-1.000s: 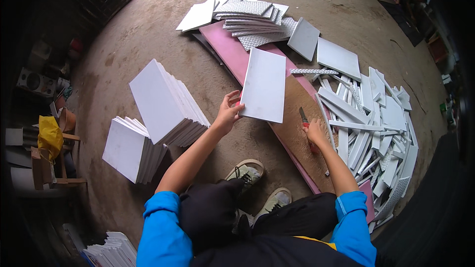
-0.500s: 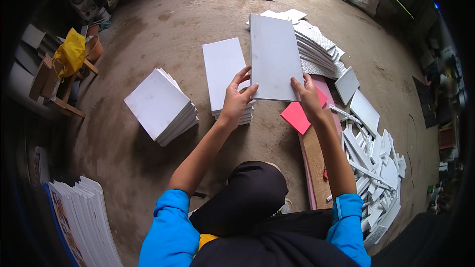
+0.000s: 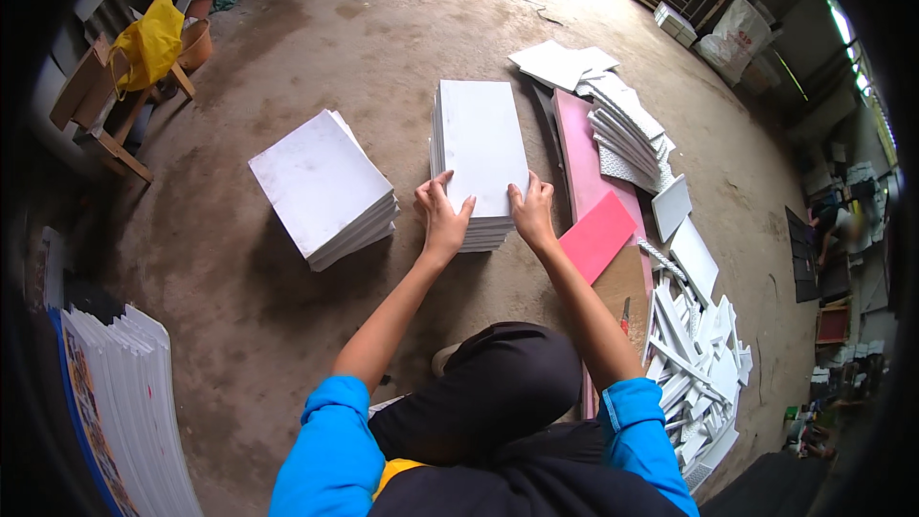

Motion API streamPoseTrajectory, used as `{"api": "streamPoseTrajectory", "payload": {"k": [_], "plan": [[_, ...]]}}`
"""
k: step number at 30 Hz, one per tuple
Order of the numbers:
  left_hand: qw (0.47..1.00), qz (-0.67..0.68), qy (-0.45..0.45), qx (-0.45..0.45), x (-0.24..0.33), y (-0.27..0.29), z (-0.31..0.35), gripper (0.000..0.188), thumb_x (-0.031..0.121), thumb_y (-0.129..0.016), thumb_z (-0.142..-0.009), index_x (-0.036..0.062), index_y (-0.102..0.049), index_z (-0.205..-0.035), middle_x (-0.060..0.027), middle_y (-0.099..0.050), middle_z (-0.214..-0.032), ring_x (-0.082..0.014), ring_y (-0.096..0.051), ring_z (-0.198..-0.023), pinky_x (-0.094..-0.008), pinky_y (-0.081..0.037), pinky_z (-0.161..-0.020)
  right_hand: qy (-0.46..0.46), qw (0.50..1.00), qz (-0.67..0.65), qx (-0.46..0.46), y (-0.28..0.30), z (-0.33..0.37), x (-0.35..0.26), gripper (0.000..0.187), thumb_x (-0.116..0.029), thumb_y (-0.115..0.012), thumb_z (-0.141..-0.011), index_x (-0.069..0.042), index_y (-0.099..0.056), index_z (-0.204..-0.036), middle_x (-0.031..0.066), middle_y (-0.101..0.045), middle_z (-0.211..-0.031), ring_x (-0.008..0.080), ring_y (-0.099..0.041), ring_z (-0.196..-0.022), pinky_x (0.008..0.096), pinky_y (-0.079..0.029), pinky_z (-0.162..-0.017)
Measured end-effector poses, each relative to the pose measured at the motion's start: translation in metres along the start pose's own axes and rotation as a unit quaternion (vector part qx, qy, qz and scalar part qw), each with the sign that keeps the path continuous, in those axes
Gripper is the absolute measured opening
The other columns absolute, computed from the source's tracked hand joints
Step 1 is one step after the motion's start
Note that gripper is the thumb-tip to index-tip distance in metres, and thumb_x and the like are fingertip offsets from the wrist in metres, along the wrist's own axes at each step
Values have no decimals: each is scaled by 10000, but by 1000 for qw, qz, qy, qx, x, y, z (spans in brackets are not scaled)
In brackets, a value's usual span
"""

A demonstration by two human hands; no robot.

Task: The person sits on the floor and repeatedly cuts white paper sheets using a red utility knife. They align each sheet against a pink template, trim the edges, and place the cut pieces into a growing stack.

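Note:
A white rectangular board (image 3: 481, 139) lies on top of a neat stack of like boards (image 3: 484, 236) on the floor in front of me. My left hand (image 3: 445, 220) grips its near left edge, thumb on the upper face. At the near right corner my right hand (image 3: 533, 215) holds it the same way. Fingers under or behind the edges are partly hidden. Left of this stack stands a second, wider stack of white boards (image 3: 321, 187), turned at an angle. A pink-red sheet (image 3: 598, 237) lies close to my right hand.
On my right, a long pink board (image 3: 584, 139) and a brown board (image 3: 620, 289) carry a red-handled cutter (image 3: 625, 318). Beyond them are white offcuts (image 3: 704, 364) and fanned textured panels (image 3: 622, 134). Upright sheets (image 3: 134, 402) stand lower left; a yellow bag (image 3: 151, 43) sits on a wooden stool.
Both hands have lowered the raised white board onto the middle stack, moving down and slightly left. The pink-red sheet and the cutter are now more exposed. The whole view has shifted.

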State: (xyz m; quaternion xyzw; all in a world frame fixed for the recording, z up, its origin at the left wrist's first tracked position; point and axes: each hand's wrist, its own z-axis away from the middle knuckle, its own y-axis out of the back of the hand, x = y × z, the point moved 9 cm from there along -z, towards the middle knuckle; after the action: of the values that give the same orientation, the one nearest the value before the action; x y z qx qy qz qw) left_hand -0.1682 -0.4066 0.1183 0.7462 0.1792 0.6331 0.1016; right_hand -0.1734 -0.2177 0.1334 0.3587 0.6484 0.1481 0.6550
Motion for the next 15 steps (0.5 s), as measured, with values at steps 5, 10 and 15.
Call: {"api": "streamPoseTrajectory", "payload": {"k": [5,10,15], "plan": [[936,-299,-179,45,71,-10,13,670,271,-601,-803,76,-273,-1354,-127,-189,-1426,-274,-183,-1329,-509,-150,-1052,97,977,185,47,15,13,-34,549,-269,-548,-854,9,-364,-1291,211,-320,-1255,356,-352,-1153,457,-313,-957],[932,-294,-210,-28,60,-28,3,500,281,-488,-863,63,-395,-1304,-105,-325,-1401,-236,-256,-1323,-509,-123,-1079,210,946,241,51,-3,17,-62,471,-224,-545,-848,-34,-417,-1259,184,-362,-1243,328,-347,-1173,432,-334,-953],[916,-316,-246,-32,107,-42,18,393,195,-588,-797,104,-531,-1175,-78,-449,-1285,-233,-331,-1285,-521,-133,-1076,186,976,101,42,40,18,-33,457,-166,-559,-834,-37,-421,-1250,177,-371,-1227,343,-364,-1152,441,-350,-942]]}}
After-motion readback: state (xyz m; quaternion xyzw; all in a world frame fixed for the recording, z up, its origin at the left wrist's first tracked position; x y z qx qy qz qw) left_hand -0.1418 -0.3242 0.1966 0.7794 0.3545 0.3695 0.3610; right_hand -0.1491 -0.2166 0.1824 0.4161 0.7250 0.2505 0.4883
